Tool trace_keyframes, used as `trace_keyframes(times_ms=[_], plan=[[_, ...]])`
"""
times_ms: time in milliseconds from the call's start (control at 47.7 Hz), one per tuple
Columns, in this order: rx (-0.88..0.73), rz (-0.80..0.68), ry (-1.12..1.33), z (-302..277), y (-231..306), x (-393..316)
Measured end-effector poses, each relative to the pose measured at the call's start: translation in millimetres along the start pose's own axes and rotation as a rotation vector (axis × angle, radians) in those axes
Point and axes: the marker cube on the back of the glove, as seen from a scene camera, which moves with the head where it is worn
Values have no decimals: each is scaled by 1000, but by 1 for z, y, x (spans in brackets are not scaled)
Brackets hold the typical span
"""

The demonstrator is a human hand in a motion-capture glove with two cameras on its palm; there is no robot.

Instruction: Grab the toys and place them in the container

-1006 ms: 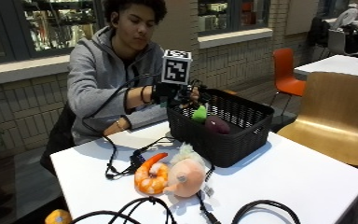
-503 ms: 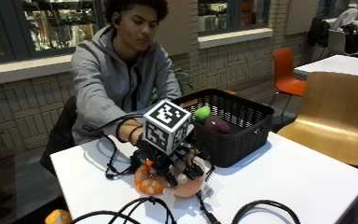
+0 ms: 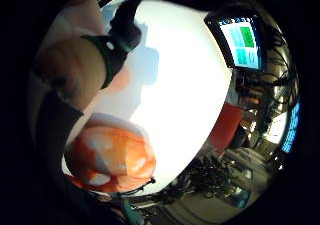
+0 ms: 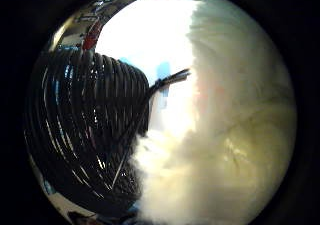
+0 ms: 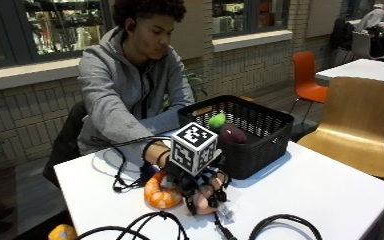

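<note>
Right now the gloved right hand [image 5: 202,192] is down on the white table [image 5: 325,190], its fingers curled over a pale peach-coloured plush toy [image 5: 208,197] that lies just in front of the black plastic lattice basket [image 5: 265,135]. The thumb-side palm view is filled with pale fuzzy fabric, so the palm is close against that toy; whether the fingers have fully closed round it I cannot tell for sure, though they look wrapped about it. Just beside the hand, touching or nearly touching the peach toy, lies an orange-and-white curled plush shrimp [image 5: 160,190], which also shows near the palm in the little-finger-side view [image 3: 112,157]. The basket already holds a small green round toy [image 5: 216,121] and a dark maroon rounded toy [image 5: 232,134]. A yellow-orange toy [image 5: 63,233] shows at the table's near edge, partly hidden.

Both plush toys look soft and light: they should squash under the fingers rather than slip, and nothing about them seems fragile. I judge the best hold is round the fat middle of the peach toy, lifting it straight up so that it does not drag the shrimp along
</note>
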Motion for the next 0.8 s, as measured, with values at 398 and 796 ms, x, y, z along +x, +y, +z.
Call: trace_keyframes(times_ms=[398,796], plan=[[250,-74,20,-30,15,-21],[466,-417,-28,-153,95,-120]])
